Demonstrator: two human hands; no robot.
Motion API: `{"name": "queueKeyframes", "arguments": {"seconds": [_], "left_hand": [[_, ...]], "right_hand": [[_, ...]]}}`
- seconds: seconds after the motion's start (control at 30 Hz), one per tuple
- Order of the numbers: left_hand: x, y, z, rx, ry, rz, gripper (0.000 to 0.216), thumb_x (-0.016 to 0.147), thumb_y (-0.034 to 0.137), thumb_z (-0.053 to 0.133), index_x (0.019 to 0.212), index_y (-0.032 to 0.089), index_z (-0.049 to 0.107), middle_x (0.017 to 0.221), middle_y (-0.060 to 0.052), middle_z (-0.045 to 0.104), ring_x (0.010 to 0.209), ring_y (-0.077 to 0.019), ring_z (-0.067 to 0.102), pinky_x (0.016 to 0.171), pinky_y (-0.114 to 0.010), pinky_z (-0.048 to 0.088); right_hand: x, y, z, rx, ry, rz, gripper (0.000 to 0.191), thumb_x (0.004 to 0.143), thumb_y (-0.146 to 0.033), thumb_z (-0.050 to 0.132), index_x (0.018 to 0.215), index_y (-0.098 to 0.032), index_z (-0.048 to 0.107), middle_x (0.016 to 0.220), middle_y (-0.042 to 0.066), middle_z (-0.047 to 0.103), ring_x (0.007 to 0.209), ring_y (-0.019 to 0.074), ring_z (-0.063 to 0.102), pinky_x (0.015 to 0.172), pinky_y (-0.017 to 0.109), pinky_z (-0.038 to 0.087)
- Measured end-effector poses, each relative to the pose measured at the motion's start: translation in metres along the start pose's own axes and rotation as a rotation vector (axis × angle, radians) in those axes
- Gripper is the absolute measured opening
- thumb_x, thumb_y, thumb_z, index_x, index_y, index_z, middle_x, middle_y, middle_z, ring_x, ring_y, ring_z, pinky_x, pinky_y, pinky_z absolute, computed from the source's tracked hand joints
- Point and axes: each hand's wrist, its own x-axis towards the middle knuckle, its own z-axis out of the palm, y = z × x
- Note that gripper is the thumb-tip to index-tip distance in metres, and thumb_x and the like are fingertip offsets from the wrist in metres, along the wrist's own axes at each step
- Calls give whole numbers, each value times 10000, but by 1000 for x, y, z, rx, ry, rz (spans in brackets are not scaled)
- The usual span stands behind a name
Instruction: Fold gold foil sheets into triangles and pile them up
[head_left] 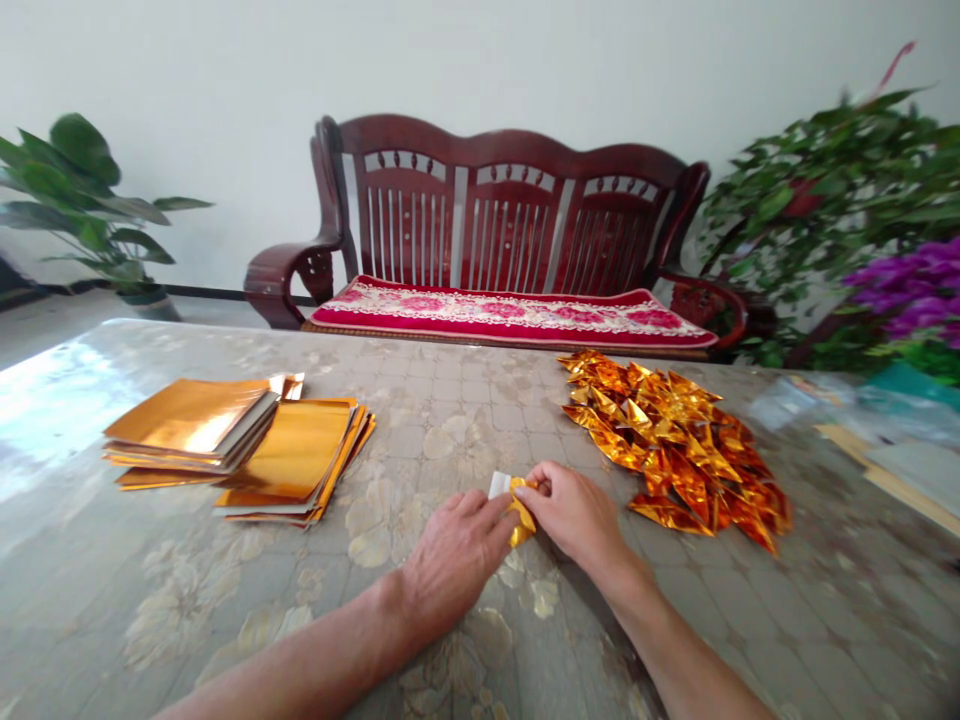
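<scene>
Both my hands meet at the middle of the table over a small piece of gold foil paper (pixel 520 512), partly folded, with its white back showing at the top. My left hand (pixel 454 560) pinches its left side with closed fingers. Closed on the right side of the same piece is my right hand (pixel 574 515). A heap of folded gold foil pieces (pixel 671 450) lies to the right of my hands. Stacks of flat gold foil sheets (pixel 247 445) lie to the left.
The table (pixel 450 410) has a glossy floral cover. Behind it stands a dark wooden bench (pixel 510 220) with a red cushion. Leafy plants stand at far left (pixel 75 200) and right (pixel 840 200). Clear plastic wrap and papers (pixel 862 420) lie at the table's right edge.
</scene>
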Motion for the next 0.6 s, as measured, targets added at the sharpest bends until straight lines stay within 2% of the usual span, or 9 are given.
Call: {"name": "queueKeyframes", "arguments": {"seconds": [0.23,0.43,0.6], "left_hand": [[2,2,-6,51,-2,-1,249,983,219,497,1230,213,523,1247,-62,607,956,-225,547,809,-355,452],[3,1,-8,49,4,-4,261,983,234,479,1240,224,525,1259,-53,589,995,-230,535,837,-367,449],[4,-1,-8,43,16,-57,324,966,283,509,1285,228,496,1346,-74,534,1037,-234,512,876,-377,449]], "right_hand": [[-1,-1,10,-60,83,-47,133,863,-334,598,784,-256,671,792,-6,717,764,174,634,599,270,310],[-2,-2,14,11,116,-85,105,867,-290,590,863,-275,694,868,-13,728,848,182,637,668,274,358],[-2,-6,17,22,158,-101,101,862,-272,595,814,-269,683,863,-18,722,853,176,630,704,274,380]]}}
